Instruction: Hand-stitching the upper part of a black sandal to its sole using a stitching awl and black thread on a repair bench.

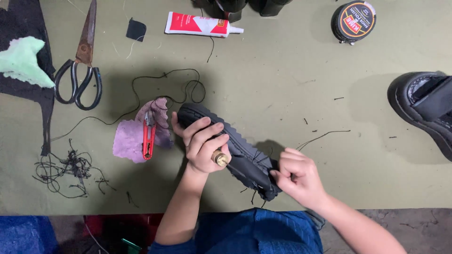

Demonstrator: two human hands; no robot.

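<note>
Head view: black shoe lying sole-up, diagonal, near table's front edge. Left hand wrapped over sole, fingers curled around brass-tipped awl. Right hand pinching thread at shoe's lower end. Red snips just left of shoe. Open cloth right of shoe, up to second shoe.

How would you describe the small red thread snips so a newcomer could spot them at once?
On the olive table, look just left of the left hand gripping the black shoe. The red thread snips lie on a purple cloth scrap, far smaller than the big black-handled scissors above.
</note>
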